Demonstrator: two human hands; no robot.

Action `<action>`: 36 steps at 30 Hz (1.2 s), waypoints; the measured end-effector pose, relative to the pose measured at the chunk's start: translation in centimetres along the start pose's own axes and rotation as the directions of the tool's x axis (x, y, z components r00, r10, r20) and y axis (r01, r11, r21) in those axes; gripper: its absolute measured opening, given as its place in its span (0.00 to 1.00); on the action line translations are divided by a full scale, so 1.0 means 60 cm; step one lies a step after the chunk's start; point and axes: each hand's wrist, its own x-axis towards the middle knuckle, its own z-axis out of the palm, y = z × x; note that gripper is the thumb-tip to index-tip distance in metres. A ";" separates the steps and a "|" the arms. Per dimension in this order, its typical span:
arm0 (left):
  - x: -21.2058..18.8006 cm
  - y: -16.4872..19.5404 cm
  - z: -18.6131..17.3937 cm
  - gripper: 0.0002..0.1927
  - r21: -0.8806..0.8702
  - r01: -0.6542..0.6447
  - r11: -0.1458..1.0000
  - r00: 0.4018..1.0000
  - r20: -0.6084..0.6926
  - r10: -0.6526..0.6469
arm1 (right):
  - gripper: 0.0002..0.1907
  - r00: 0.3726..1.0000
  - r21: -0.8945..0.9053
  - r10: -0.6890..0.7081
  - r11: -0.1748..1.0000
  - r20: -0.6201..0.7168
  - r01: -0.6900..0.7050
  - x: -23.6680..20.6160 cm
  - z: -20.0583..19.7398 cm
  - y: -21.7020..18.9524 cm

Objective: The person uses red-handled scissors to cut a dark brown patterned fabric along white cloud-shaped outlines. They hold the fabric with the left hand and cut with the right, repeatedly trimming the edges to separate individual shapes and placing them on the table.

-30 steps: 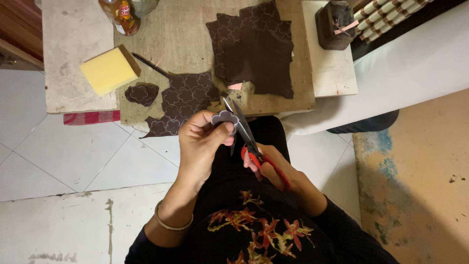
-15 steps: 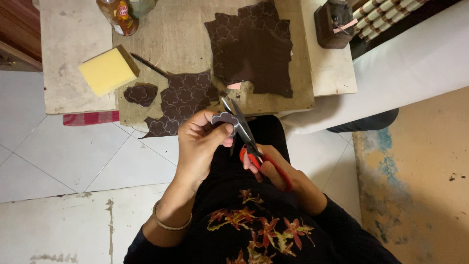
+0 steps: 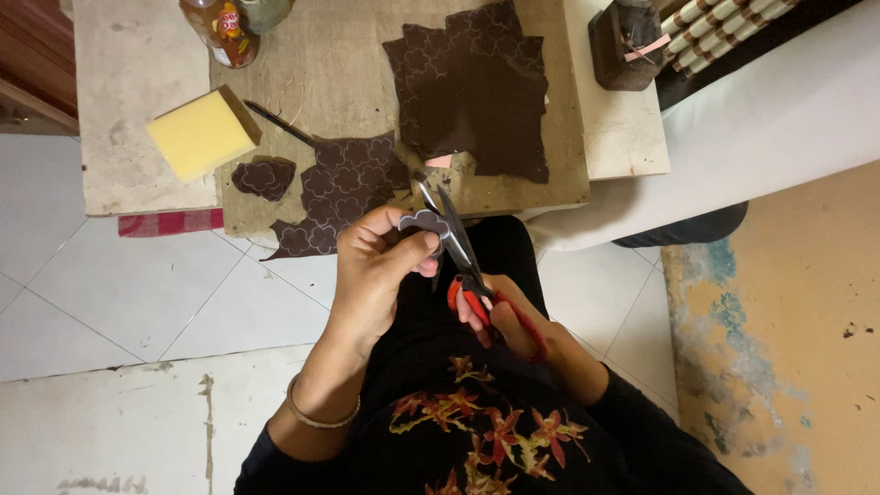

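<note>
From where I'm standing the low wooden table [image 3: 137,110] takes up most of the view, and the cutting happens just off its near edge, over the person's lap. On the table: a stack of dark brown patterned sheets [image 3: 481,92], a cut-up sheet with lobed shapes [image 3: 344,188], a yellow sponge block [image 3: 202,133], one small finished piece [image 3: 264,176], a dark jar [image 3: 628,41] and a bottle [image 3: 220,27] at the far edge.

The left hand [image 3: 376,275] pinches a small lobed cutout [image 3: 423,223] between thumb and fingertips, held up in the air. The right hand [image 3: 500,316] is closed around the red handles of the scissors [image 3: 458,243], blades slightly parted right at the cutout's edge.

If you ask me, the trick here is turning the piece with the left hand, not the scissors, and taking short snips near the pivot so the curves stay smooth. The fingertips sit very close to the blades, that's the thing to watch. The table edge and hanging sheet are near but not really blocking.
</note>
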 end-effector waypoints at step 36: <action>-0.013 -0.044 0.026 0.05 -0.013 0.017 1.000 1.000 0.023 -0.016 | 0.20 0.954 -0.162 -0.135 0.982 -0.268 0.093 -0.009 -0.026 -0.024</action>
